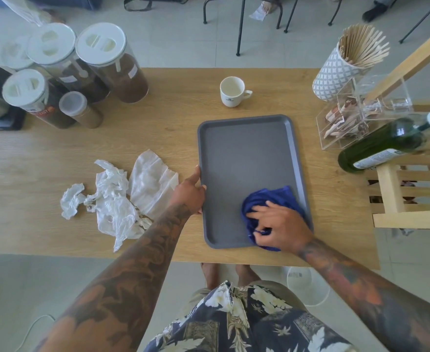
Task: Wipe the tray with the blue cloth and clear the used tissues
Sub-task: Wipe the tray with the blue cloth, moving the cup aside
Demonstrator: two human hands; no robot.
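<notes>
A grey rectangular tray [244, 153] lies on the wooden table. My right hand [281, 227] presses a bunched blue cloth [272, 199] onto the tray's near right corner, with fingers spread and the thumb tucked into its folds. My left hand [189, 194] grips the tray's left rim. Left of the tray lie used tissues [117, 199]: several crumpled white pieces and one flatter sheet [153, 184]; a small wad [71, 200] sits furthest left.
A white cup [233, 91] stands beyond the tray. Lidded jars [112, 64] crowd the far left. At right are a stick holder [343, 69], a clear organizer [356, 115], a green bottle [386, 146] and a wooden rack [412, 191]. A white bin [308, 285] sits under the table.
</notes>
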